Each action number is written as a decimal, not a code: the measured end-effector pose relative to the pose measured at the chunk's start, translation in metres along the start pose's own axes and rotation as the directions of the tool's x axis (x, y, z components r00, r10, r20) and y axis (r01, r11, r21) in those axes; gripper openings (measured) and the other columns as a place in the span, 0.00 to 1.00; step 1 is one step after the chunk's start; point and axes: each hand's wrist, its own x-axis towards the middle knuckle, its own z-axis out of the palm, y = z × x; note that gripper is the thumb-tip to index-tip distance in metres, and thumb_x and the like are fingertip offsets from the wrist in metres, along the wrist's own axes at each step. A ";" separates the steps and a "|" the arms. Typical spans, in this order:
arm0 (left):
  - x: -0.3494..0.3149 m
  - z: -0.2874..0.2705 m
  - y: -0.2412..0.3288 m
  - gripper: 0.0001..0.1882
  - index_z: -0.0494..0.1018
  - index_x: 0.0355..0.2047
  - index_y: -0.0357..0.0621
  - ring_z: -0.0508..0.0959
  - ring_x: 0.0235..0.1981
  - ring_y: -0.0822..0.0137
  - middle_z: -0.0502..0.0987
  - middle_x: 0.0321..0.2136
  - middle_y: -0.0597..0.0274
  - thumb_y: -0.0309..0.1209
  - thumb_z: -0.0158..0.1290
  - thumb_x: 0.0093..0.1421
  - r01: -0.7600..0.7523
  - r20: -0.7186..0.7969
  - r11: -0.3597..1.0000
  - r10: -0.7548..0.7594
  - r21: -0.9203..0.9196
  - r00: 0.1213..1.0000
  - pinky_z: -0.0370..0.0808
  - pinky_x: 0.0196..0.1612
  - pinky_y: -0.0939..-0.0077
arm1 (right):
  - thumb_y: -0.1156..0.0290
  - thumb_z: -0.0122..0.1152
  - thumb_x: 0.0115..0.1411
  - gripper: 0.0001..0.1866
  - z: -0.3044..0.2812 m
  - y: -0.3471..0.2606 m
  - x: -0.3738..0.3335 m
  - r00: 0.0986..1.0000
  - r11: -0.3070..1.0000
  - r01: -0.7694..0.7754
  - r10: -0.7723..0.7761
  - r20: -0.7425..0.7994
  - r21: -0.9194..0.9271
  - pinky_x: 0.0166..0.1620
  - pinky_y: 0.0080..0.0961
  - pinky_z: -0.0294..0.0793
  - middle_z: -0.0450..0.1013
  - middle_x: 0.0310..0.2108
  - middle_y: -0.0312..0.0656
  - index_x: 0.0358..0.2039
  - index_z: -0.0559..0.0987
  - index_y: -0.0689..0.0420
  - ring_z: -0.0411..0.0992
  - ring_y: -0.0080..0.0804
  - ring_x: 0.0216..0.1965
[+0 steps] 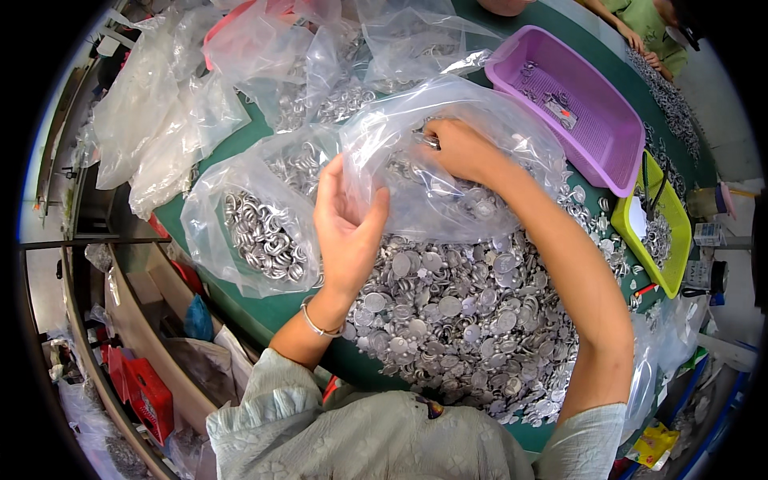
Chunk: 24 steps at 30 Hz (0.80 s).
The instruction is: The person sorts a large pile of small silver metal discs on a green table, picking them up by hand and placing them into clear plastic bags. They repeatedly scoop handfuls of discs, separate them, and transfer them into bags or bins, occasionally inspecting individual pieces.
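A clear plastic bag (488,104) with silver metal pieces (483,204) inside lies in front of me, its mouth spread wide. My left hand (348,228) is at the bag's left rim, the film running between its thumb and raised fingers. Inside the mouth, my right hand (464,150) has curled fingers with a small metal piece (433,142) showing at their tips; the rest of its grip is hidden. Below the bag spreads a large heap of coin-like silver metal pieces (456,320). To the left, another clear bag (204,208) contains ring-shaped metal pieces (264,240).
The green table (240,152) bears more plastic bags (172,104) at the far left. On the right stand a purple basket (632,152) and a lime-green basket (680,232) with metal parts. Another person's hands (644,50) are at a far-right pile. A red bin (148,396) sits lower left.
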 end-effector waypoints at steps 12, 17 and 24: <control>0.000 0.000 -0.002 0.25 0.56 0.51 0.33 0.69 0.44 0.72 0.67 0.45 0.58 0.16 0.49 0.53 -0.020 -0.005 1.000 0.020 -0.010 1.000 0.67 0.46 0.80 | 0.68 0.47 0.56 0.12 0.005 -0.011 -0.012 0.999 0.941 0.040 -0.048 -0.015 -0.336 0.41 0.37 0.71 0.71 0.35 0.49 0.37 0.71 0.61 0.72 0.47 0.37; 0.002 -0.001 -0.002 0.25 0.57 0.51 0.33 0.69 0.43 0.73 0.68 0.44 0.59 0.16 0.49 0.53 -0.048 -0.002 0.999 0.048 -0.006 0.999 0.67 0.45 0.80 | 0.71 0.47 0.54 0.11 -0.001 -0.014 -0.020 0.998 0.953 0.054 -0.065 -0.027 -0.299 0.43 0.36 0.70 0.70 0.37 0.49 0.39 0.70 0.59 0.70 0.45 0.41; 0.000 -0.001 -0.002 0.24 0.58 0.51 0.34 0.69 0.43 0.73 0.69 0.43 0.60 0.16 0.49 0.53 -0.038 -0.023 0.999 0.037 -0.035 0.999 0.67 0.45 0.80 | 0.76 0.50 0.49 0.16 -0.025 -0.008 -0.039 0.986 0.999 0.052 -0.054 0.156 0.017 0.49 0.36 0.64 0.69 0.40 0.44 0.41 0.69 0.54 0.62 0.43 0.49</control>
